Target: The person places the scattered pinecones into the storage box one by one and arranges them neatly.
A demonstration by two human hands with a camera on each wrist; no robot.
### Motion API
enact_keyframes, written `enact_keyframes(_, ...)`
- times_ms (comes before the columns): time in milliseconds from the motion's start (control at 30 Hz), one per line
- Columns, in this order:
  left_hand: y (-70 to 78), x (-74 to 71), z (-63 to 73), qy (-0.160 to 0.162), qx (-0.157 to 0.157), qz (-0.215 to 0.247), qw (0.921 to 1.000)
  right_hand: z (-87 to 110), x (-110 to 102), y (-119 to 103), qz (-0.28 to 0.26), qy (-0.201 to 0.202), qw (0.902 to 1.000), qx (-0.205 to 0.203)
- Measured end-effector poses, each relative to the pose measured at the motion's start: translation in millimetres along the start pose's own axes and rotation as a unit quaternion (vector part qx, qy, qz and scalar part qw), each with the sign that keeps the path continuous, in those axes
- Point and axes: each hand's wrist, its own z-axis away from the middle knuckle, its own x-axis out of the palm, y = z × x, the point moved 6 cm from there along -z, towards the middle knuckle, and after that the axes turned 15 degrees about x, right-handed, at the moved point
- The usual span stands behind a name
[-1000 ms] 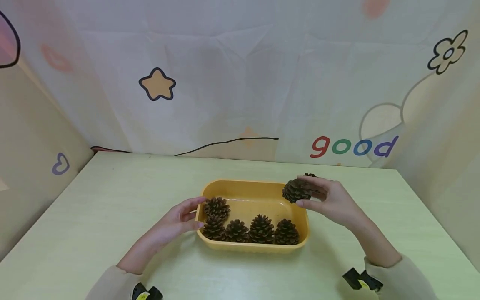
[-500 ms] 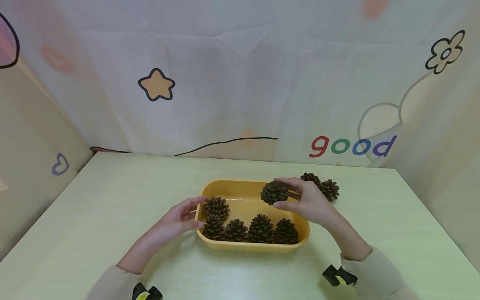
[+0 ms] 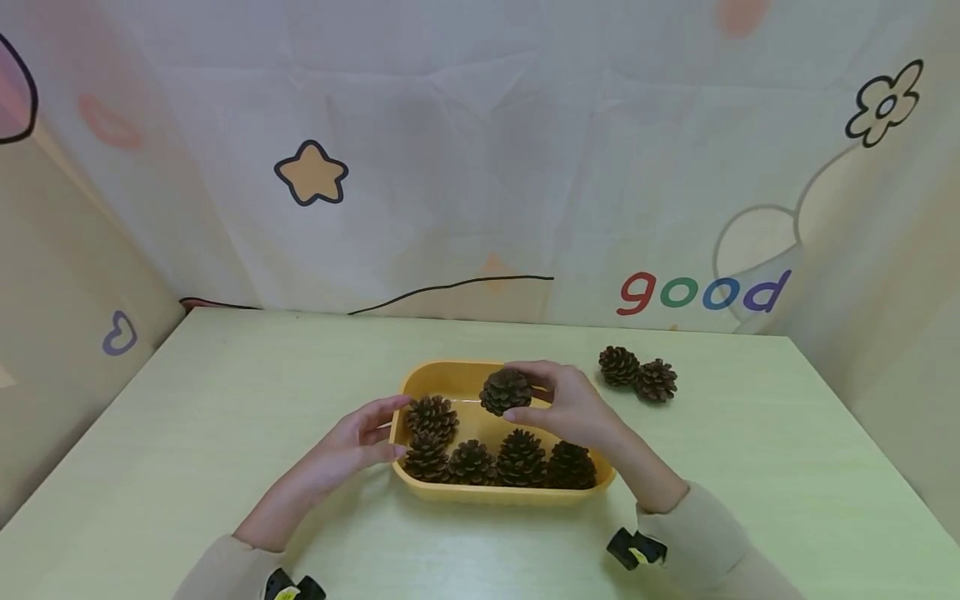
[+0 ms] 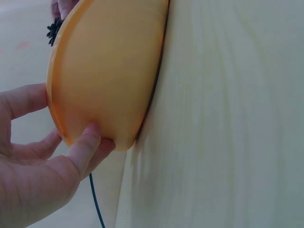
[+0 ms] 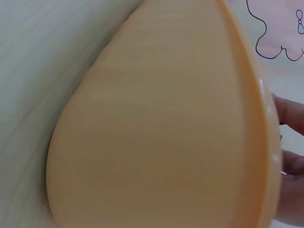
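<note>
My right hand (image 3: 573,408) pinches a brown pine cone (image 3: 506,392) between thumb and fingertips, over the yellow plastic basin (image 3: 517,495). In the right wrist view the basin's wall (image 5: 156,123) covers most of the picture, and only part of the right hand (image 5: 292,175) shows past the rim. My left hand (image 3: 362,435) holds the basin's left end, its fingertips at the rim. The left wrist view shows the left hand (image 4: 42,166) with its digits against the basin's outer wall (image 4: 109,66). Inside, several pine cones (image 3: 522,458) stand along the near side and left end.
Behind the basin to the right, two more pine cones (image 3: 618,367) lie close together on the pale wooden table (image 3: 247,392). A printed cloth (image 3: 450,167) hangs along the table's back edge. A dark cord (image 4: 96,202) shows in the left wrist view.
My right hand has carried the pine cone leftward, from the basin's right end to over its middle, uncovering the two cones behind. The left hand has stayed at the basin's left end.
</note>
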Motion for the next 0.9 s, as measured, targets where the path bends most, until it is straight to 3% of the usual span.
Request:
enact_keyframes(300, -0.6, -0.7, 1.0, 0.008, -0.009, -0.001, 0.9999, -11.9, 20.6, -2.2, -0.002, -0.021, 0.9998, 0.006)
enact_keyframes(900, -0.9, -0.2, 0.2, 0.001, -0.005, 0.006, 1.0000, -27.7, 43.4, 16.0, -0.006, -0.034, 0.9960, 0.083)
